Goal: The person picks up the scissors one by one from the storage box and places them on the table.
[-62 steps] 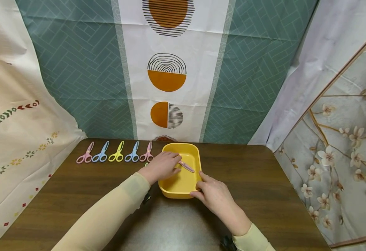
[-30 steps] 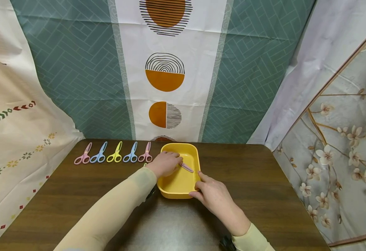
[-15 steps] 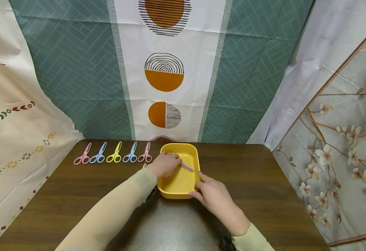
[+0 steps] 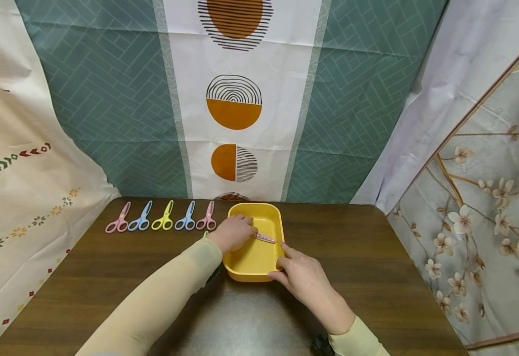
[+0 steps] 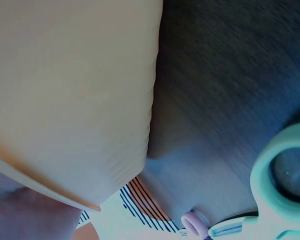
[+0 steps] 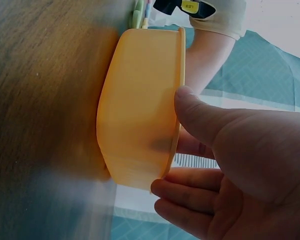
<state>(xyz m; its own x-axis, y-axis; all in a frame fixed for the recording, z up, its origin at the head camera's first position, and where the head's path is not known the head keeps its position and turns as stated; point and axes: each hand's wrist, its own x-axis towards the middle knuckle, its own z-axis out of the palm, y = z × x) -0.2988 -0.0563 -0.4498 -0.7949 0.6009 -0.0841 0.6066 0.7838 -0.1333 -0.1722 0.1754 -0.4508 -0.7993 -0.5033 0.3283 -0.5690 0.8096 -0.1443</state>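
A yellow plastic bin (image 4: 255,273) stands on the table, its outer wall (image 6: 140,105) filling the middle of the right wrist view. Inside it, my left hand (image 4: 234,232) has its fingertips on the handle end of a pair of pink scissors (image 4: 265,238), whose blades point right. The handles are hidden under the hand. My right hand (image 4: 301,269) pinches the bin's rim at the near right corner, thumb outside and a finger inside. Left of the bin, green scissors (image 5: 262,200) lie mostly behind the left arm in the head view.
A row of scissors lies at the back left: pink (image 4: 118,220), blue (image 4: 141,217), yellow (image 4: 163,217), another blue (image 4: 186,217) and another pink (image 4: 206,217). A patterned curtain (image 4: 144,99) hangs behind the brown table (image 4: 353,252).
Over two seconds the pink scissors in the bin have turned from slanted to nearly level. My left hand has shifted only a little; the right hand keeps its grip on the bin.
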